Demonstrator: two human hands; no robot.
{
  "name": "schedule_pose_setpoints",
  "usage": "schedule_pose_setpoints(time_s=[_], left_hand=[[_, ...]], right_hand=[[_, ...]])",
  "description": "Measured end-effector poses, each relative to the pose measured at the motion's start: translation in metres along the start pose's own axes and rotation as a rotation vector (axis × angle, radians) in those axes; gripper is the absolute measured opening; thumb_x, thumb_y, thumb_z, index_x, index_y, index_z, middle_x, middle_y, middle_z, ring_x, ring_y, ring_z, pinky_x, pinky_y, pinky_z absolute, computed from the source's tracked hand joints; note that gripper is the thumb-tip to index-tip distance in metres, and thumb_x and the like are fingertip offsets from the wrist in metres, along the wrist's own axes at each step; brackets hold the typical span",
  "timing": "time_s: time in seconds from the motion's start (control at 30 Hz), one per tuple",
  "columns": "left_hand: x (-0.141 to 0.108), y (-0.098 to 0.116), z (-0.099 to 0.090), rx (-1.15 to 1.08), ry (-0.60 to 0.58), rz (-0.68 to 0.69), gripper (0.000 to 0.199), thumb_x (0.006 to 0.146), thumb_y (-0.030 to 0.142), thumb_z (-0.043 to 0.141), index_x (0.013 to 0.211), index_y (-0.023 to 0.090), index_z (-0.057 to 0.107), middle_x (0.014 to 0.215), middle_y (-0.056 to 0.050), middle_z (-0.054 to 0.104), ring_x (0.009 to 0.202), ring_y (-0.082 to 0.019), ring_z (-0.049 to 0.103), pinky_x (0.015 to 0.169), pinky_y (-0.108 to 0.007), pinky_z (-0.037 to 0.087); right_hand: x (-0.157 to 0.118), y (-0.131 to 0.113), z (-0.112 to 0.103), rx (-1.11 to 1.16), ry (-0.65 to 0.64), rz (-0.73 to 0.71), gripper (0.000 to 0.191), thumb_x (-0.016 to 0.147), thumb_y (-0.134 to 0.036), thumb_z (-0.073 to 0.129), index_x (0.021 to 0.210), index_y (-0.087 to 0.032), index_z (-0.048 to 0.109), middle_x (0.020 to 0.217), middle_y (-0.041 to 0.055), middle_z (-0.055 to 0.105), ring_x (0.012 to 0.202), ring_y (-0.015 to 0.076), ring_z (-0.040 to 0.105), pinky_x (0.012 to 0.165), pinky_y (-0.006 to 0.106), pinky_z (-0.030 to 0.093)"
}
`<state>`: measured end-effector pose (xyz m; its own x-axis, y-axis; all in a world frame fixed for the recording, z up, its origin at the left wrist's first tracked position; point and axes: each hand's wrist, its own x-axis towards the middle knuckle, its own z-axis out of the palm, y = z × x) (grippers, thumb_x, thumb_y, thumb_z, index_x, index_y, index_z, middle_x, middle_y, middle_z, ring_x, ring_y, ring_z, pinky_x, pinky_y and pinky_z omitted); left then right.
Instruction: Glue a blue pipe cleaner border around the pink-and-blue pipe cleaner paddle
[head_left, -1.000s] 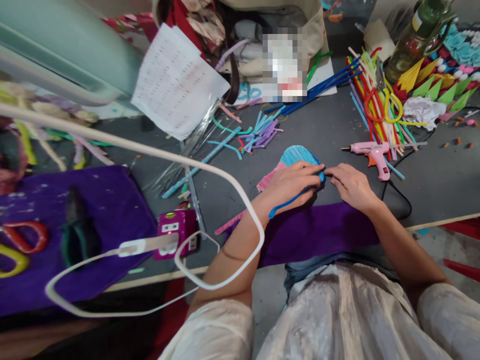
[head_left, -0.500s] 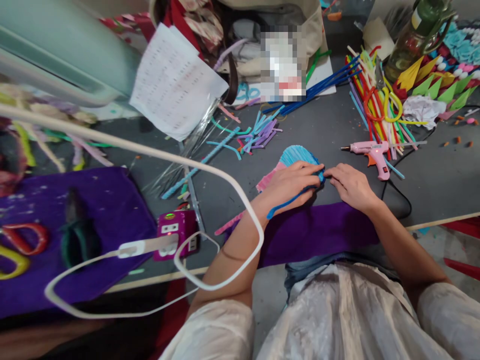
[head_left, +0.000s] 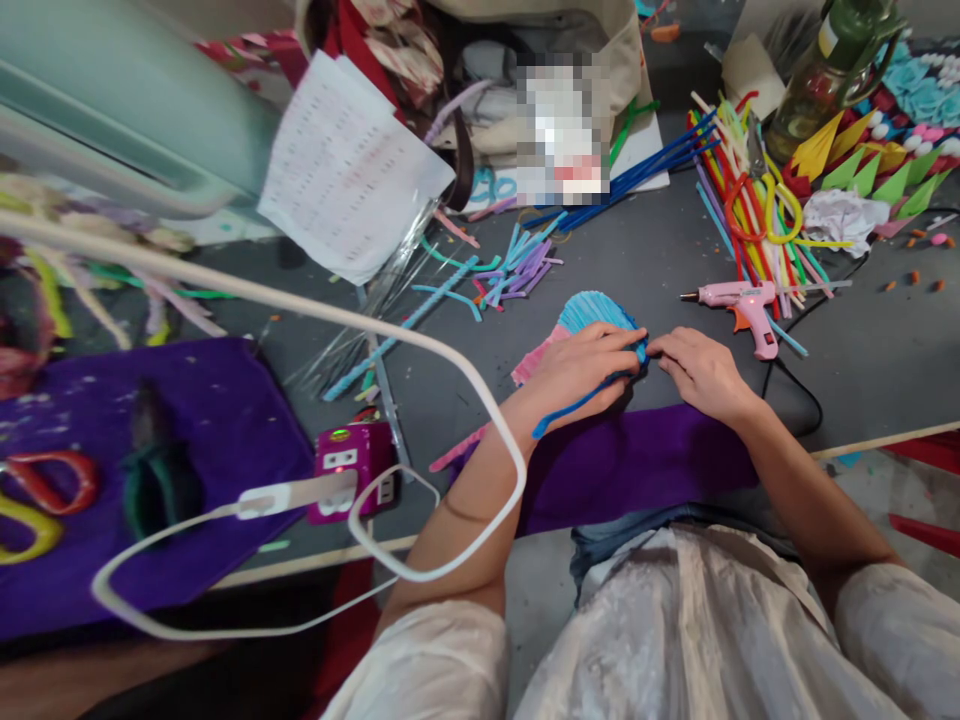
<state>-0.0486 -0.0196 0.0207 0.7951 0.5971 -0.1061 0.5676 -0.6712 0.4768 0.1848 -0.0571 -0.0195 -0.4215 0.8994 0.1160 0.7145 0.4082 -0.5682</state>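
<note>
A flat piece made of pipe cleaners laid side by side, light blue (head_left: 592, 310) above and pink (head_left: 538, 358) below, lies on the grey table. My left hand (head_left: 589, 370) rests over it, its fingers pressed together on the blue edge. From under those fingers a dark blue pipe cleaner (head_left: 568, 410) trails back toward my wrist. My right hand (head_left: 697, 368) has its thumb and fingertips pinched at the piece's right dark blue edge, close to the left fingertips. The fingers cover most of that edge.
A pink glue gun (head_left: 739, 293) lies right of my hands, its black cord behind. Pipe-cleaner bundles (head_left: 750, 200) and cut bits (head_left: 517, 265) lie beyond. Purple cloths (head_left: 637, 460), pliers (head_left: 157, 470) and a purple power socket (head_left: 337, 440) are nearer; a white cable (head_left: 457, 360) loops over my left arm.
</note>
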Motion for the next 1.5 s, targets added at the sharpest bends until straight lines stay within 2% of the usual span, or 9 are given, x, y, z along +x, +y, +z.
schedule_pose_setpoints(time_s=[0.93,1.3,1.5], left_hand=[[0.000,-0.004,0.003,-0.015,0.027,0.019,0.023,0.094,0.021,0.055,0.106,0.023,0.074,0.156,-0.004,0.058,0.137,-0.029,0.053,0.113,-0.047,0.048],[-0.004,-0.007,-0.003,-0.079,0.001,0.055,0.030,0.100,0.035,0.049,0.110,0.020,0.074,0.158,-0.011,0.054,0.143,-0.031,0.053,0.119,-0.048,0.042],[-0.004,-0.013,-0.005,-0.109,-0.039,0.092,0.032,0.091,0.026,0.049,0.109,0.019,0.075,0.157,-0.013,0.055,0.144,-0.031,0.052,0.122,-0.047,0.039]], right_hand=[[-0.001,0.000,0.000,-0.005,0.003,-0.011,0.028,0.100,-0.012,0.048,0.111,-0.023,0.070,0.098,0.0086,0.069,0.097,0.0245,0.063,0.085,0.035,0.047],[0.000,0.000,-0.001,0.001,-0.015,0.002,0.028,0.100,-0.013,0.048,0.112,-0.022,0.071,0.100,0.0091,0.069,0.100,0.0248,0.063,0.087,0.035,0.048],[0.000,-0.001,-0.001,0.005,-0.009,0.003,0.029,0.100,-0.012,0.047,0.112,-0.023,0.071,0.100,0.0086,0.069,0.100,0.0239,0.063,0.087,0.034,0.048]])
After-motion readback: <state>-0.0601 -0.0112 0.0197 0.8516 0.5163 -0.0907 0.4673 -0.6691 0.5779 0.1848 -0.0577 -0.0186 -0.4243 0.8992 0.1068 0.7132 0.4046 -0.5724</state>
